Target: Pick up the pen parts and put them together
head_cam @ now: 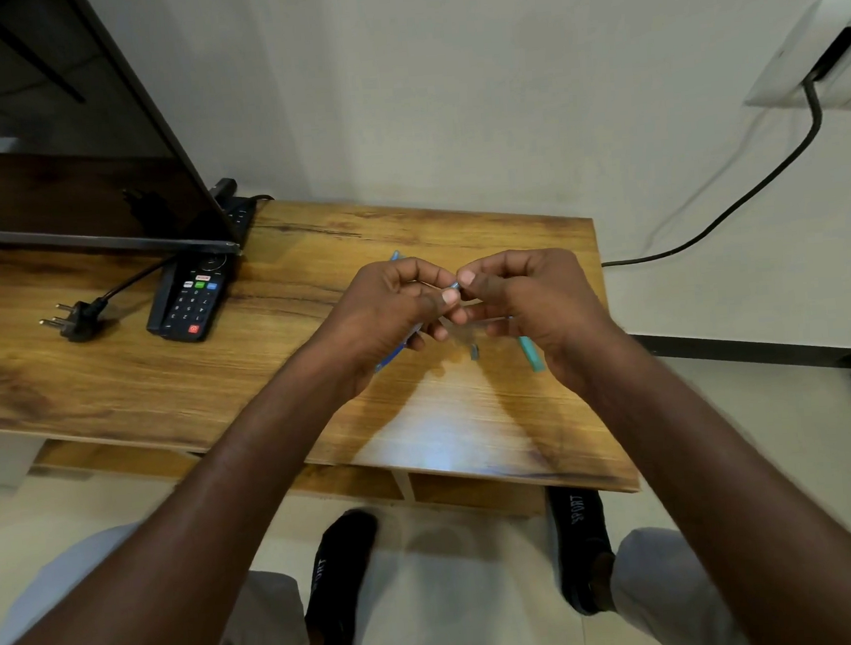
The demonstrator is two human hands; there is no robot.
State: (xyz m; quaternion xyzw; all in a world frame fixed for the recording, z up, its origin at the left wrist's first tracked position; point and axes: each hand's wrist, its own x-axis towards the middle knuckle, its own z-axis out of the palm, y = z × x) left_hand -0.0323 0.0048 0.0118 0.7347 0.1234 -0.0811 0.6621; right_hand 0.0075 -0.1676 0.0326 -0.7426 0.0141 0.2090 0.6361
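Both hands meet above the right half of a wooden table. My left hand and my right hand pinch a small thin pen part between their fingertips. My left hand also holds a blue pen barrel whose end sticks out below the palm. A teal pen piece lies on the table under my right hand. A small grey piece lies on the table between the wrists. Another blue tip shows beyond my left knuckles.
A black remote control lies left of the hands, under the corner of a TV screen. A loose black plug rests further left. A cable runs along the wall to a socket box. My feet stand below the table edge.
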